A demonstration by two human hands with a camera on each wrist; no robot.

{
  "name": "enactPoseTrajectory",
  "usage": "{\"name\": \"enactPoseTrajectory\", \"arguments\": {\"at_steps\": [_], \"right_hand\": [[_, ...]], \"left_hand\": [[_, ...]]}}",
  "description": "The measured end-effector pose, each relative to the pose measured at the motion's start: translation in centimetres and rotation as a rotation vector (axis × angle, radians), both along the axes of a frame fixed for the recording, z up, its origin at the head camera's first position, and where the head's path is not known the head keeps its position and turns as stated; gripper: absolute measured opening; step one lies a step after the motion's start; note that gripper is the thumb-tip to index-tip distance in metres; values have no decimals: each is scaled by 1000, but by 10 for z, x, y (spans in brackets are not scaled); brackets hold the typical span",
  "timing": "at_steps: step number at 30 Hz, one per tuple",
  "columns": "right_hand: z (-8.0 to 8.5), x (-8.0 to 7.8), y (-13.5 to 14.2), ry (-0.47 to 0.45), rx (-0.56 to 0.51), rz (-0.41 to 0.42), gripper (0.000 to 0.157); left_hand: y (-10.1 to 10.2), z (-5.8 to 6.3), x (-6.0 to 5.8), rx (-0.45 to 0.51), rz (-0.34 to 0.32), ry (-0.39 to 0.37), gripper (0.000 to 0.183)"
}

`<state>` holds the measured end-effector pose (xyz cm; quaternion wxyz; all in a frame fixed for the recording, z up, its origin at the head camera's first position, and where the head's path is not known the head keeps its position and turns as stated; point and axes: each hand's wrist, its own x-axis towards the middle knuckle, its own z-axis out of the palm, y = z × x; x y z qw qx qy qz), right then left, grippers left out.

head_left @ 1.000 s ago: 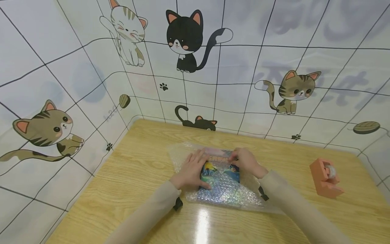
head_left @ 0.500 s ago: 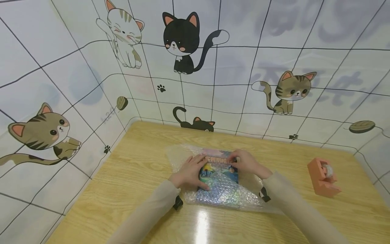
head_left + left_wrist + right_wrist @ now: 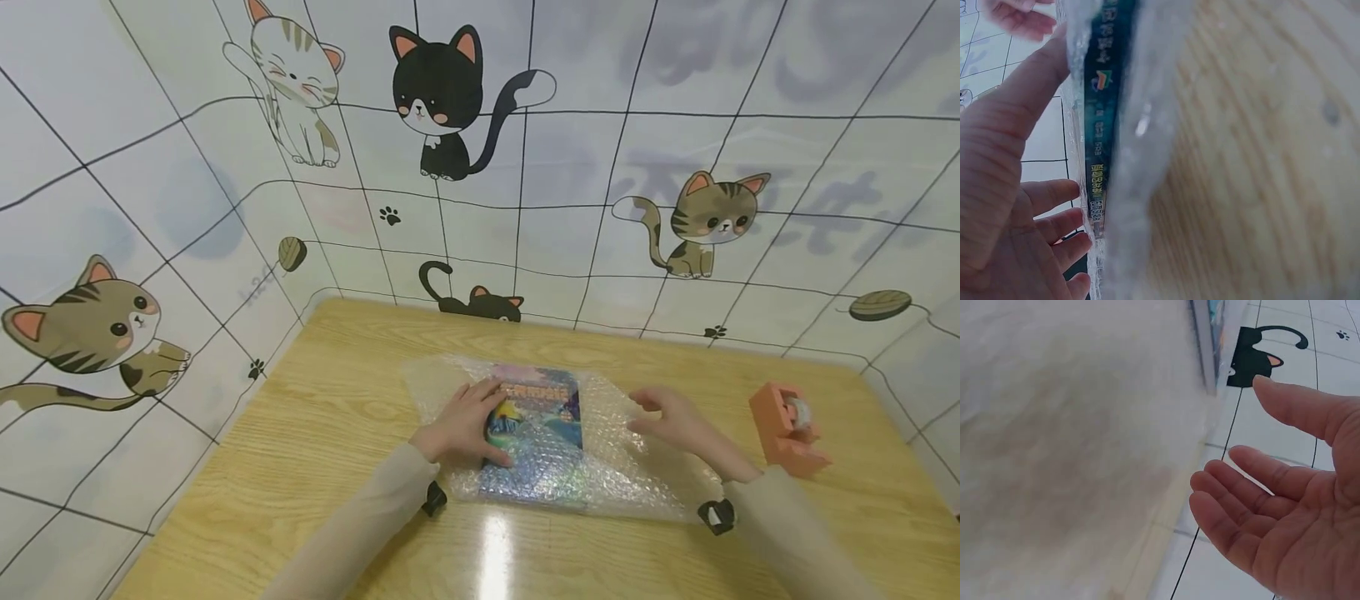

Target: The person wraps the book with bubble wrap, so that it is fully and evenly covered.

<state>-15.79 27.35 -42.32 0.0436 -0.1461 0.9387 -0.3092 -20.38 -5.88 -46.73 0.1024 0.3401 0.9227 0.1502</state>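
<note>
A colourful book (image 3: 543, 433) lies on a sheet of bubble wrap (image 3: 611, 450), part of which is folded over its cover. In the left wrist view the book's dark teal spine (image 3: 1102, 119) with printed characters shows behind the clear wrap. My left hand (image 3: 465, 425) rests on the book's left side, fingers spread and thumb stretched over the wrapped cover. To the right, my right hand (image 3: 675, 421) hovers over the right part of the wrap, its fingers relaxed and holding nothing. The right wrist view shows that palm (image 3: 1297, 531) with thumb and fingers apart.
An orange tape dispenser (image 3: 787, 429) with a roll of clear tape stands to the right on the wooden table (image 3: 337, 400). Behind and to the left rises a wall covering (image 3: 570, 233) with cartoon cats and grid lines.
My right hand has left the book's upper right part and moved right, over the outer wrap. My left hand stays on the book. The head view has shifted slightly.
</note>
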Motion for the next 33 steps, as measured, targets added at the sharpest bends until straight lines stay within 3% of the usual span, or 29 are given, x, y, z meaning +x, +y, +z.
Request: {"name": "enactPoseTrajectory", "arguments": {"at_steps": [15,27,33], "right_hand": [[-13,41,54,-119,60,-95,48],[-14,53,62,-253,-44,-95,19],[-12,55,65,-330,-145,-71,18]], "left_hand": [[0,1,0,8,-5,-4,107],[0,-1,-1,13,4,-25,108],[-1,-1,0,18,9,-36,107]]}}
